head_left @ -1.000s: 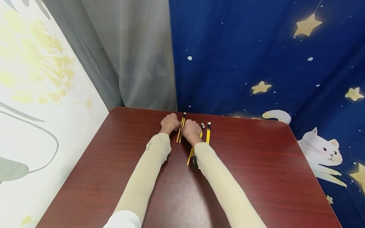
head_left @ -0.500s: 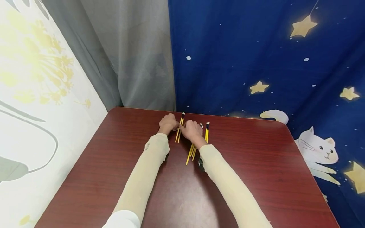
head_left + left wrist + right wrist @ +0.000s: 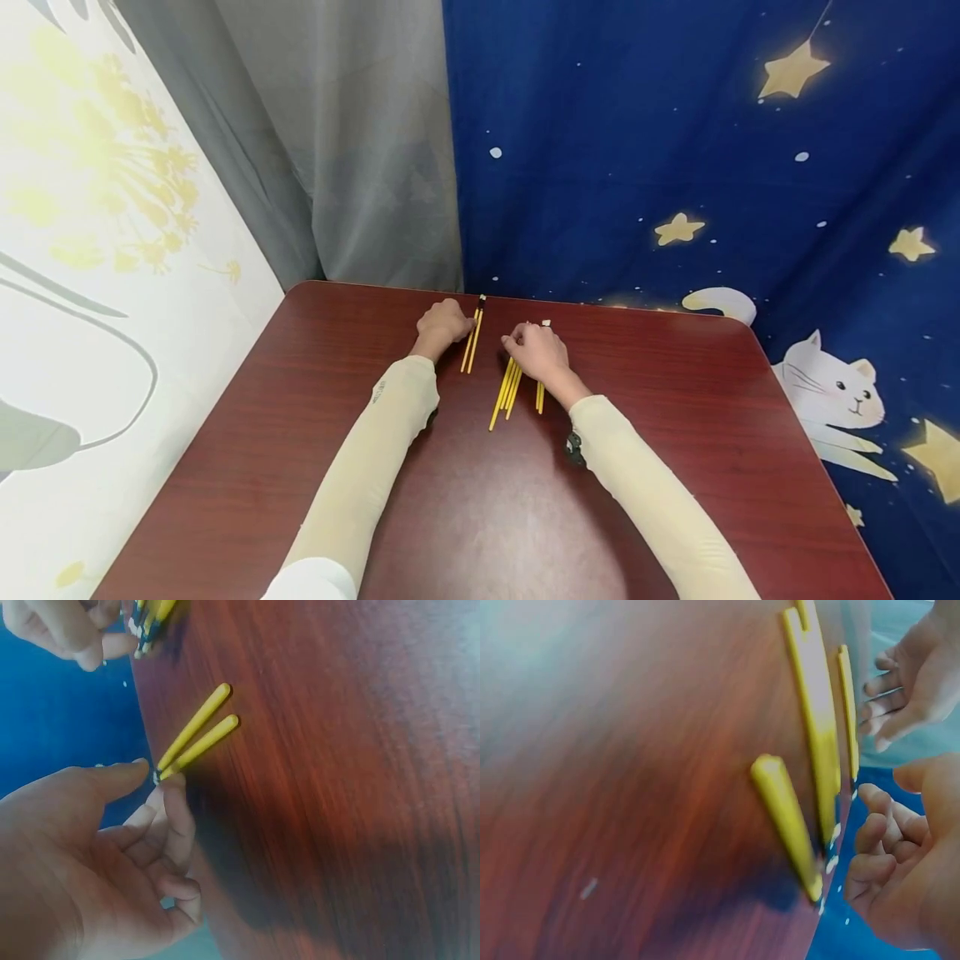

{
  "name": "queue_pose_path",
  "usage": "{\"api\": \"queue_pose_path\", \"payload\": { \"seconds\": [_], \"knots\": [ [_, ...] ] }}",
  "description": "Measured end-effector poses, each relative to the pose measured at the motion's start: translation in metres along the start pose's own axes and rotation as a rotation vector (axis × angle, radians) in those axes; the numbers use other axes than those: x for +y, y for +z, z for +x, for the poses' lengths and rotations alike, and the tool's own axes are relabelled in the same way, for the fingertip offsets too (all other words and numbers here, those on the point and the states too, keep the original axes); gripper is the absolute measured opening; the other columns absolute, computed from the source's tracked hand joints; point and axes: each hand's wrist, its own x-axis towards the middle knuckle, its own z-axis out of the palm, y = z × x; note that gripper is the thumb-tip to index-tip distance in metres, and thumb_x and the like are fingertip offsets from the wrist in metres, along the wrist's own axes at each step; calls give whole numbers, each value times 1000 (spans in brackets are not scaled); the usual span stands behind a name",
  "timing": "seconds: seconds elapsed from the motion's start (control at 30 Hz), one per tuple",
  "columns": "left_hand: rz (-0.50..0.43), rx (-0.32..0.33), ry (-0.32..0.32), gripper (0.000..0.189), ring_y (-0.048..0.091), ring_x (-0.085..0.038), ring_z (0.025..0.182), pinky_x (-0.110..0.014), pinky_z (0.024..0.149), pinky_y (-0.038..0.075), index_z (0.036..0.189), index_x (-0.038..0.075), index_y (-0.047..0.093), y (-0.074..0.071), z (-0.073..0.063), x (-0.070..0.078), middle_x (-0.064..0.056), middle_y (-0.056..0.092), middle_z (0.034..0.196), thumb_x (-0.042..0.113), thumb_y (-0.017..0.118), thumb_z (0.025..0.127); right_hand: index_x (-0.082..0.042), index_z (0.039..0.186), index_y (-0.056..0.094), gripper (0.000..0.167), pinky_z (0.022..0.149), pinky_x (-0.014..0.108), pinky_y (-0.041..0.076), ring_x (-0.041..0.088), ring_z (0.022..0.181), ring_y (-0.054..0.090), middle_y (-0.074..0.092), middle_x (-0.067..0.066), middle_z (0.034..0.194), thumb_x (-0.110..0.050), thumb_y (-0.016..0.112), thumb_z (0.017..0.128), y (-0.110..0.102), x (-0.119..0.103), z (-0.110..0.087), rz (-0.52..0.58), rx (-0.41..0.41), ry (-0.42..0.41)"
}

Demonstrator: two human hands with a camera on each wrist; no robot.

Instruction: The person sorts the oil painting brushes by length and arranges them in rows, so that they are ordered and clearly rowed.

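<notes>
Several slim paintbrushes with yellow handles, dark collars and white tips lie on the table in three groups. My left hand [image 3: 444,321] is beside the left pair of brushes [image 3: 471,343]; in the left wrist view its thumb and forefinger are parted around the tip end of the pair [image 3: 199,735]. My right hand [image 3: 537,348] hovers over the middle group of brushes [image 3: 507,393] and the right pair [image 3: 540,397], covering their upper parts. In the right wrist view the right hand [image 3: 907,855] has loosely bent fingers with nothing between them.
The dark red wooden table [image 3: 480,517] has its far edge just beyond the brush tips. A grey curtain [image 3: 382,167] and a blue star-patterned curtain [image 3: 585,167] hang behind it. A patterned white wall [image 3: 187,333] stands at the left.
My right hand has moved right, away from the left pair of brushes, to above the middle and right groups. The left hand stays beside the left pair, nearly unmoved.
</notes>
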Motion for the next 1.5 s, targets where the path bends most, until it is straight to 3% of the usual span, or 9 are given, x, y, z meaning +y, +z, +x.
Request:
{"api": "queue_pose_path", "payload": {
  "seconds": [0.13,0.3,0.67,0.83,1.13,1.5],
  "knots": [
    [-20,73,125,39,61,-24,69,-37,62,45,72,18,66,2,-7,2,-2,60,69,44,69,100,-24,87,75,25,60,40,48,25,70,64,67,-1,71,-42,65,101,-3,10,-3,-19,26,8],
    [-42,114,299,27,64,-20,70,-35,66,50,83,21,69,11,-16,8,1,68,79,42,74,98,-27,81,73,22,61,40,49,24,70,64,66,-2,71,-38,66,99,-11,13,-9,-10,22,34],
    [-54,-1,438,5,66,-15,79,-35,76,53,94,24,77,34,-41,31,7,73,84,26,74,97,-25,99,77,14,67,41,51,23,77,67,75,-2,86,-31,65,102,-19,31,-28,36,3,82],
    [-18,12,470,7,65,-14,78,-33,74,52,91,25,77,43,-47,33,8,72,81,22,73,96,-27,95,78,11,70,43,53,22,83,71,78,-4,90,-32,69,100,-20,38,-35,43,33,89],
    [30,-3,464,11,64,-13,72,-33,66,51,82,25,75,48,-57,37,8,70,75,27,78,93,-24,85,72,11,59,36,45,20,68,63,70,-4,74,-29,79,92,-13,45,-40,26,26,94],
    [118,36,424,22,63,-14,70,-35,62,52,74,25,70,52,-59,41,7,68,74,32,78,94,-24,85,71,15,65,45,53,26,76,68,73,-2,82,-34,81,91,-9,47,-38,-3,20,117]
  ]
}}
